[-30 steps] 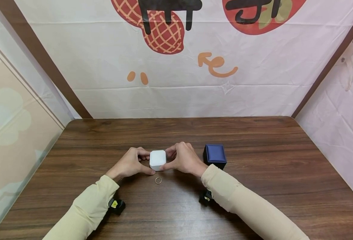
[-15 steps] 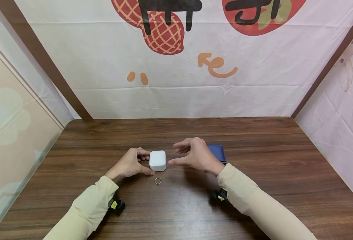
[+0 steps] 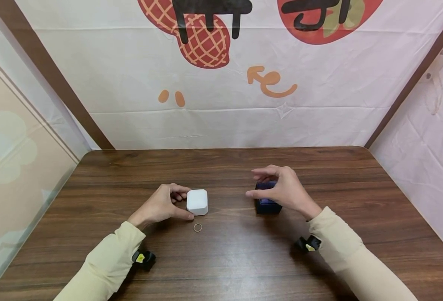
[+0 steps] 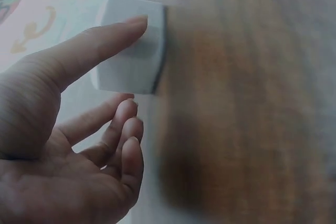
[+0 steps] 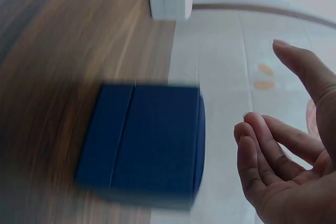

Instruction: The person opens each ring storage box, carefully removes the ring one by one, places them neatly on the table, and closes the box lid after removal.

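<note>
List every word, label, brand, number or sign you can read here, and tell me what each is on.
No word, brand or number can be read.
White backdrop: large black strokes, perhaps lettering, cut off by the head view's top edge.
Yellow patch on the left wrist device: too small to read.
White box: no lettering shows.
Blue box: none shows, though its view is blurred.
Ring: too small to tell.
</note>
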The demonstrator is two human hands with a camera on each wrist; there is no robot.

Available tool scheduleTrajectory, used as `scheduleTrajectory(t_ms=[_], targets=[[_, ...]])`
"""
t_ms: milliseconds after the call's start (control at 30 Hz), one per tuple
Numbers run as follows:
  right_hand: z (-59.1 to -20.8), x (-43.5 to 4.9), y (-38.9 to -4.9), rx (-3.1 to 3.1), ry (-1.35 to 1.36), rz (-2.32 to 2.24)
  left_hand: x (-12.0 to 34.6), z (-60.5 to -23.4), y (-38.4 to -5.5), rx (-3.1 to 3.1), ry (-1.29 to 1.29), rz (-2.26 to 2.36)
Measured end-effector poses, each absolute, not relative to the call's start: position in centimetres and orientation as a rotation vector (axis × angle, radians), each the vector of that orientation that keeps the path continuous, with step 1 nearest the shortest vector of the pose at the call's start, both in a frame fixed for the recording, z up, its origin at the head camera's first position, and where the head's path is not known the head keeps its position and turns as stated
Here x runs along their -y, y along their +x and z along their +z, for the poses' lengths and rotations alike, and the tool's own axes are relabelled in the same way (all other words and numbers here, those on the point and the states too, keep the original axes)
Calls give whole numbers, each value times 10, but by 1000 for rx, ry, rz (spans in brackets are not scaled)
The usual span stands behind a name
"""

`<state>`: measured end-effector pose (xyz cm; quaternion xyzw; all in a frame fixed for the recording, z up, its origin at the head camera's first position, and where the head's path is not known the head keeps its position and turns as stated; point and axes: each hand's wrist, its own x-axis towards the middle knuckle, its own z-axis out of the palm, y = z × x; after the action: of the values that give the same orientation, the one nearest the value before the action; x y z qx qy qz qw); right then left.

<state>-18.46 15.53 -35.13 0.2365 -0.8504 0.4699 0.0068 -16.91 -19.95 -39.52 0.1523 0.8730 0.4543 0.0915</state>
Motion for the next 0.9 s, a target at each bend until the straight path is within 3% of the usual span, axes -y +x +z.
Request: scheduleTrajectory(t_ms=[467, 900], targets=[[-366, -224, -187, 2758, 598, 1365, 179, -359, -161, -2667, 509, 1334], [-395, -247, -195, 2868, 824, 1378, 119, -346, -165, -2650, 685, 1339]])
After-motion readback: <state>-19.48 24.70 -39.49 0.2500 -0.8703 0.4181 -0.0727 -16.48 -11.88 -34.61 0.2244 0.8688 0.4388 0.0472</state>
